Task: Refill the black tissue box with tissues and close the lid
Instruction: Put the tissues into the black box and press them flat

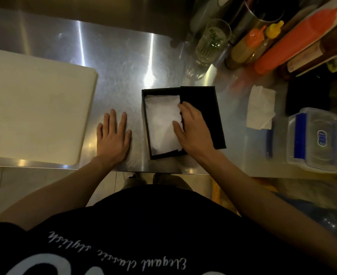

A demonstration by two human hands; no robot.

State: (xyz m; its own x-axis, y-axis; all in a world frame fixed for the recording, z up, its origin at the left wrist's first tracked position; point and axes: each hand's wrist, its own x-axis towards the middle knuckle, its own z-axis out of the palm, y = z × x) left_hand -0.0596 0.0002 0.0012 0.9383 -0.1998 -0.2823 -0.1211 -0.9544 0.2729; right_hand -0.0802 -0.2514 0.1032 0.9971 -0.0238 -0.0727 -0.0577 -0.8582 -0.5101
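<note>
The black tissue box (146,124) sits open on the steel counter, near its front edge. White tissues (160,124) fill its left part. Its black lid (205,100) lies over the box's right side, partly covering the opening. My right hand (193,128) rests on the lid, with thumb and fingertips touching the right edge of the tissues. My left hand (113,133) lies flat on the counter just left of the box, fingers spread, holding nothing.
A large white cutting board (34,112) lies at the left. A loose white tissue (259,108) and a clear plastic container with blue clips (314,139) sit at the right. A glass (211,40) and sauce bottles (282,42) stand at the back right.
</note>
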